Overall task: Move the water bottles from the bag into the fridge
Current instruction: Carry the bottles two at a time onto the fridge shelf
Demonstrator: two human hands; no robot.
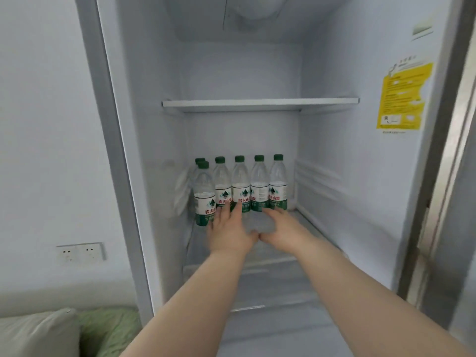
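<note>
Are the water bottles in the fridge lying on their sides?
No, the water bottles all stand upright on the lower shelf, with their green caps pointing up.

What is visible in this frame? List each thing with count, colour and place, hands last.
fridge: 1, white inside, open, fills the middle
shelf: 1, white, across the fridge
bottles: 6, clear with green caps, upright in a row below the shelf, one more behind the leftmost
sticker: 1, yellow, right inner wall
sockets: 2, white, wall at lower left
cushion: 1, pale grey, bottom left corner
cloth: 1, green, beside the cushion
left hand: 1, fingers straight against the left bottles
right hand: 1, at the right bottles' bases, blurred
</note>
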